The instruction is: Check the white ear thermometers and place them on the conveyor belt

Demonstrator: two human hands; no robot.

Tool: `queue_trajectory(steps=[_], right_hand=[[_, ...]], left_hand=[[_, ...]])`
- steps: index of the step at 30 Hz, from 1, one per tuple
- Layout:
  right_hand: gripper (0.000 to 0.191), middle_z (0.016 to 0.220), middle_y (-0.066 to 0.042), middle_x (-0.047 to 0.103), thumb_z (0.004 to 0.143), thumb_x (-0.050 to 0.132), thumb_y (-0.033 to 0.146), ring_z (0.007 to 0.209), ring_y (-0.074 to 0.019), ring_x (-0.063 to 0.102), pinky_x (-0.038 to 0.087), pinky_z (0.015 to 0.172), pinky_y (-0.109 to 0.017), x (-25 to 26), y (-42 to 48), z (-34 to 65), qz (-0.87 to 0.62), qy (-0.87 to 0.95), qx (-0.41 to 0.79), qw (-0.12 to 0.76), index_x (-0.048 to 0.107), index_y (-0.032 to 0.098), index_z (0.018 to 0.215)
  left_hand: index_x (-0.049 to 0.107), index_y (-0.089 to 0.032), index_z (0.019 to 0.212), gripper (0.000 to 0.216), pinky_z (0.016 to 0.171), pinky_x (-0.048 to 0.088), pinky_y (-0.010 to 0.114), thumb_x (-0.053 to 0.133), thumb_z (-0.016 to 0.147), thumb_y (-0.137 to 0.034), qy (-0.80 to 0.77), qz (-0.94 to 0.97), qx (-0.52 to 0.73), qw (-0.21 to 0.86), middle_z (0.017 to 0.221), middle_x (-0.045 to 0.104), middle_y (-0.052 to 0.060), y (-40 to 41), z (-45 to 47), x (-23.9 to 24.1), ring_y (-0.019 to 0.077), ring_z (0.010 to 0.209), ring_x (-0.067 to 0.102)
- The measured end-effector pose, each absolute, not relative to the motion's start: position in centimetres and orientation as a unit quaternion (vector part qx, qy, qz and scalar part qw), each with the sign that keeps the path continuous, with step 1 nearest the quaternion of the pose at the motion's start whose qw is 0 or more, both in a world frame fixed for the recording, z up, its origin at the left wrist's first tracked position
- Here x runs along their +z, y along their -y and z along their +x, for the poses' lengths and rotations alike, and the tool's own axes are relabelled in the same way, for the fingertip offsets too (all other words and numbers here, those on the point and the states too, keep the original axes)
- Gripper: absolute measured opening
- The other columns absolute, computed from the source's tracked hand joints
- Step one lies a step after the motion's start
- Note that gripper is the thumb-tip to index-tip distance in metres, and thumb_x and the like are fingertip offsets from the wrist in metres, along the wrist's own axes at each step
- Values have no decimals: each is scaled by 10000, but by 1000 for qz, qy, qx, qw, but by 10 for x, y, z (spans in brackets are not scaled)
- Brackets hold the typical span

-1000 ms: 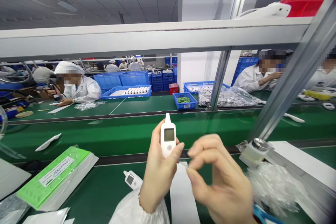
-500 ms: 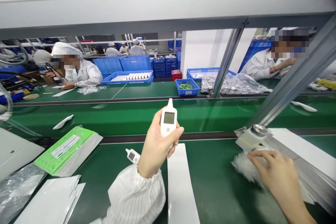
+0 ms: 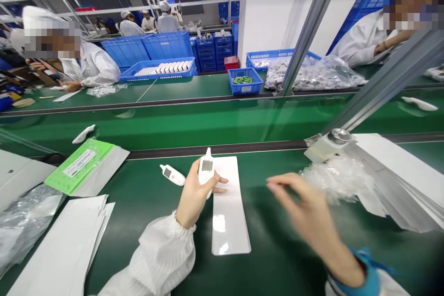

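Because the left hand (image 3: 196, 195) closes around the white handheld device (image 3: 206, 169) from below and its fingers cover only part of the body, the device could slip onto the long white card (image 3: 229, 206) under it if the grip becomes loose. The right hand (image 3: 308, 208) is open, with its fingers apart, and touches nothing; it is just beside the clear bubble wrap (image 3: 338, 178), which a careless move could push. A second white device (image 3: 172, 175) lies on the green surface (image 3: 270, 240) near the left hand, so an elbow or wrist could knock it. The right hand is blurred, so its finger positions are hard to make out, and the left fingers hide the device's lower part.
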State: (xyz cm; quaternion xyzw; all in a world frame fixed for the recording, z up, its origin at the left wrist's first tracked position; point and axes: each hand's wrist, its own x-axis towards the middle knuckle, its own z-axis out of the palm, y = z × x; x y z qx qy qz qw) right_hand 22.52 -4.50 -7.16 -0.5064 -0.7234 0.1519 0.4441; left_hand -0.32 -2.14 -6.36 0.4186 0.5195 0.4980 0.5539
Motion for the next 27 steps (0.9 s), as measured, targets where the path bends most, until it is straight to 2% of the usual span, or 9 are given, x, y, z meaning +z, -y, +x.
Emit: queue_trajectory(steps=[2, 5, 11, 19, 24, 27], right_hand=[[89, 892, -13, 677, 918, 580, 168, 820, -171, 642, 522, 713, -284, -88, 53, 203, -472, 760, 262, 363, 644, 226, 898], [118, 979, -30, 671, 862, 634, 119, 892, -196, 646, 536, 731, -308, -117, 63, 188, -485, 761, 306, 305, 668, 221, 911], [131, 991, -48, 661, 866, 644, 152, 899, -209, 639, 540, 754, -335, -146, 70, 190, -496, 734, 327, 330, 720, 231, 937], [129, 937, -37, 663, 885, 628, 200, 881, -220, 617, 513, 772, -367, -151, 69, 184, -501, 695, 363, 365, 740, 264, 887], [102, 919, -24, 659, 873, 631, 186, 878, -205, 612, 499, 767, -349, -148, 64, 182, -509, 681, 398, 344, 701, 242, 824], [121, 896, -19, 650, 858, 618, 141, 856, -197, 601, 484, 755, -343, -140, 63, 180, -512, 705, 370, 323, 641, 222, 771]], left_hand=[[393, -166, 1264, 534, 719, 634, 345, 691, 834, -271, -531, 396, 499, 558, 960, 597, 30, 31, 2, -78, 216, 917, 693], [375, -185, 1291, 572, 747, 630, 366, 695, 833, -304, -533, 387, 485, 576, 1058, 600, 59, 45, 8, -95, 238, 956, 700], [376, -197, 1301, 586, 928, 565, 392, 697, 827, -323, -526, 384, 468, 597, 1204, 571, 89, 55, 9, -116, 253, 1058, 679], [393, -207, 1286, 566, 934, 548, 403, 694, 823, -333, -528, 397, 469, 586, 1208, 598, 94, 56, 9, -121, 269, 1063, 678], [390, -204, 1289, 567, 929, 542, 397, 692, 820, -311, -532, 403, 466, 581, 1199, 620, 101, 55, 10, -120, 268, 1065, 677], [388, -192, 1285, 578, 931, 536, 389, 699, 809, -296, -535, 401, 467, 579, 1191, 628, 109, 54, 9, -120, 266, 1055, 682]])
